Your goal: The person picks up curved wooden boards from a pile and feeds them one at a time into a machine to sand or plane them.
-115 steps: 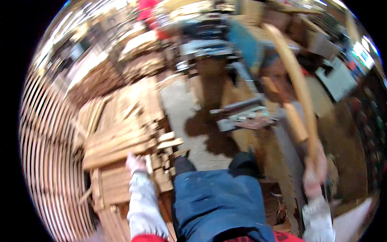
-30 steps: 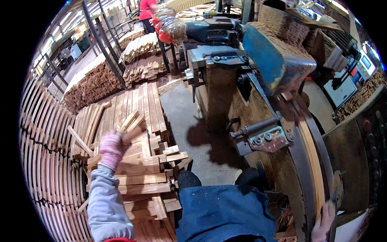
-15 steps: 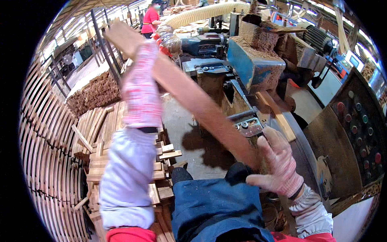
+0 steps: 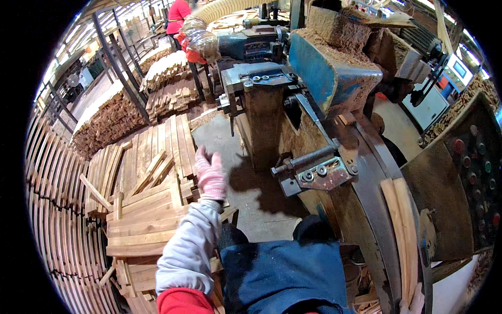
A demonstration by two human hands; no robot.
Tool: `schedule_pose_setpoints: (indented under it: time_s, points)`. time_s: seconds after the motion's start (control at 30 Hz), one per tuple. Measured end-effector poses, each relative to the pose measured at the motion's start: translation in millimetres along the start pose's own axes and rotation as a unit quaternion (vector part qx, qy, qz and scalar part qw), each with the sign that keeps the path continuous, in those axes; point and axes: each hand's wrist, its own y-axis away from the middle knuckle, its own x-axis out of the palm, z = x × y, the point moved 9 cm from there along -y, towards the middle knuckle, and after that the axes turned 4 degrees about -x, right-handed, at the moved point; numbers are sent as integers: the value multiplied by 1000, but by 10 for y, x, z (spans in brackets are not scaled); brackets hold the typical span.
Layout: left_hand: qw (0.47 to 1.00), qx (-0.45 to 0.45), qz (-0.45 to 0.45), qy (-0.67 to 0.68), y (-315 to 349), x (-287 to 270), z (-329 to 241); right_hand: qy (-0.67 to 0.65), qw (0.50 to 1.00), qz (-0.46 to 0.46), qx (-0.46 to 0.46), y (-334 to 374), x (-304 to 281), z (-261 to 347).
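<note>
My left hand point(image 4: 210, 175), in a pinkish knit glove, is open with nothing in it. It hovers beside the right edge of a stack of wooden boards point(image 4: 151, 209), fingers pointing forward. At the lower right edge of the picture, only the fingers of my right hand point(image 4: 413, 302) show. They are closed around the near end of a long wooden strip point(image 4: 400, 225), which lies along the curved metal bed point(image 4: 368, 204) of a woodworking machine. A short wood end point(image 4: 346, 119) shows farther up the bed, by the blue, sawdust-covered housing point(image 4: 334, 73).
A metal guide bracket with bolts point(image 4: 321, 175) juts from the bed's left side. At right stands a dusty control panel point(image 4: 470, 172) with coloured buttons. Slatted wood racks point(image 4: 63, 220) line the far left. A person in red point(image 4: 179, 15) stands at the back beside a ribbed hose point(image 4: 230, 10).
The board my left hand held up is gone from it, and that hand is lower. My right hand has moved back to the lower right. A wooden strip now lies along the near bed.
</note>
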Motion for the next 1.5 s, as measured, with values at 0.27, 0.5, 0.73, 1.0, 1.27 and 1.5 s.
schedule_pose_setpoints:
  time_s: [0.27, 0.5, 0.73, 1.0, 1.27, 1.5]
  points:
    - [742, -116, 217, -623, -815, 290, 1479, -273, 934, -224, 42, -1066, 248, 359]
    - [626, -121, 149, -756, -1499, 114, 2706, -215, 929, -302, -11, -2758, 403, 1001]
    - [627, -142, 75, -762, -1862, -240, 2831, -180, 949, -254, -49, -3216, 571, 1329]
    - [746, -245, 79, -614, -1770, -216, 2323, -135, 988, -62, -47, -1872, 298, 1344]
    - [852, -439, 122, 256, -113, -36, 1137, 44, 982, -94, -156, -415, -43, 843]
    - [874, -259, 195, 362, 1489, -591, -418, -80, 954, -143, -250, -1853, 141, 1117]
